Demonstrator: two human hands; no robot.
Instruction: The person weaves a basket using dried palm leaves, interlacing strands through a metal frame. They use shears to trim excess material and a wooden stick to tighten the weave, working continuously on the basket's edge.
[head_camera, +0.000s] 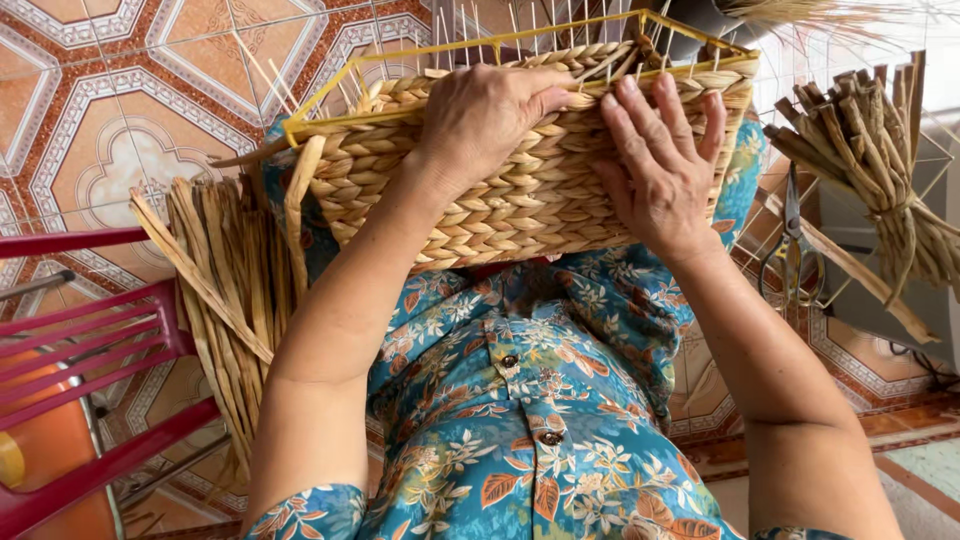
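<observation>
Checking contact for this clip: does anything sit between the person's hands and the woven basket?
Nothing visible does. The left hand and right hand both rest directly on the woven basket. The scissors and straw bundle lie off to the sides.

The woven basket (520, 170) on the lap filled the upper middle of the frame, with both hands pressed on it. At lower left a red chair (90, 370) and a sheaf of dried strips (230, 290) crowded the way. At right a tied bundle (880, 170) and scissors (790, 250) blocked the floor. Bare tiled floor (120, 120) lay open at upper left.
</observation>
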